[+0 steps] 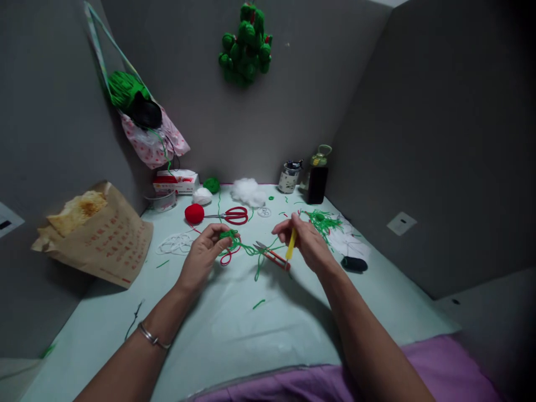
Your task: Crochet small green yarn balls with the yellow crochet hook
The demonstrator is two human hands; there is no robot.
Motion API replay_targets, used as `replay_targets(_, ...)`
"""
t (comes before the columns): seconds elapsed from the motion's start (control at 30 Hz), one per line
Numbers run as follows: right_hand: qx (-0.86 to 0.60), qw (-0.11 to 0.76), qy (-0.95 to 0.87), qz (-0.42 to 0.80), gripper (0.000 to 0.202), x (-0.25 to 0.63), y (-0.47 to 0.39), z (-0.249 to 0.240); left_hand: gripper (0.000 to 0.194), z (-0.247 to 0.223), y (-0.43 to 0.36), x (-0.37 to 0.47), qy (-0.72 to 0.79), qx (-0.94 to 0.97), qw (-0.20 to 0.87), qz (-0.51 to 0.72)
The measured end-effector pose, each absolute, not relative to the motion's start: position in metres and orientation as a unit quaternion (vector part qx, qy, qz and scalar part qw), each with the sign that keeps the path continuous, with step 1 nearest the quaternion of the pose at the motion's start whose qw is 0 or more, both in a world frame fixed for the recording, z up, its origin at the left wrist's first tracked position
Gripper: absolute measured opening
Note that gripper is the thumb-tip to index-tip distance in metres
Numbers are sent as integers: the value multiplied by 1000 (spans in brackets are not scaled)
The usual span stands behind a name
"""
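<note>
My left hand (205, 252) pinches a small bundle of green yarn (229, 234) between thumb and fingers. Loose green strands trail from it to the right, and a loop of red yarn (226, 258) hangs below. In my right hand (309, 241) is a crochet hook with a yellow handle (291, 244), gripped with the handle pointing down; its tip is too small to make out. Thread snips with orange handles (276, 259) lie on the table between my hands, partly under the green strands. The hook is apart from the yarn in my left hand.
Red-handled scissors (236, 215), a red yarn ball (195, 213) and white stuffing (248, 192) lie farther back. Green yarn strands (322, 221) and a black cylinder (354, 264) are at right. A paper bag (113, 240) leans at left; a tin (288, 178) stands behind.
</note>
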State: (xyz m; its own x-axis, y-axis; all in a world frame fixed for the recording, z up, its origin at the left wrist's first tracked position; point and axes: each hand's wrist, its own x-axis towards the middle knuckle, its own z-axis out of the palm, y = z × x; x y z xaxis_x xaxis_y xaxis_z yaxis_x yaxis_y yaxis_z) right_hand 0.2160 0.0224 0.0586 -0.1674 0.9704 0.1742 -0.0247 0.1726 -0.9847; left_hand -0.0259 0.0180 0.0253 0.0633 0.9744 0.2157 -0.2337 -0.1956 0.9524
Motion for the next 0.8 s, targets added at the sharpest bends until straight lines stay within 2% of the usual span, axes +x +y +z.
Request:
replay_targets(0.2, -310, 595, -455, 586, 57, 217, 26, 65, 30, 28, 8, -17, 351, 495, 593, 530)
replay_targets(0.5, -292, 601, -467, 579, 55, 215, 24, 60, 31, 27, 0, -6, 336, 484, 639, 495)
replay_targets(0.8, -285, 607, -517, 532, 22, 208, 9, 64, 29, 27, 0, -2, 335, 453, 617, 549)
